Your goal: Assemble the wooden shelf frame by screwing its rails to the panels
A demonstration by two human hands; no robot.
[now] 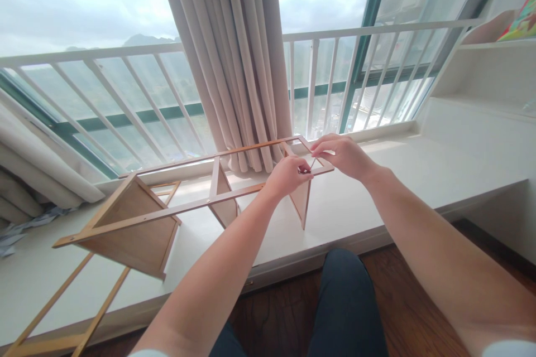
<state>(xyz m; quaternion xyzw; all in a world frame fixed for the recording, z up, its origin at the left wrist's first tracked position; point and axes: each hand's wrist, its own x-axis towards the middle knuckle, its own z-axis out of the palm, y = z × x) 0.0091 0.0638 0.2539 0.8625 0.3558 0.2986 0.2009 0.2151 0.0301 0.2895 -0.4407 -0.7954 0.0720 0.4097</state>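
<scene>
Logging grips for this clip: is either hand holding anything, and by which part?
Both hands meet at the far end of the wooden shelf frame. The left hand and right hand pinch its side rail there; any small part between the fingers cannot be told.

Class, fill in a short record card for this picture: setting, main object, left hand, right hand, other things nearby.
Setting: white window ledge by a railed window
Main object: wooden shelf frame lying on its side
Left hand: fingers closed on the frame's near rail
Right hand: fingers pinching at the frame's end, something small, unclear what
Nearby: beige curtain, white railing, white shelves
</scene>
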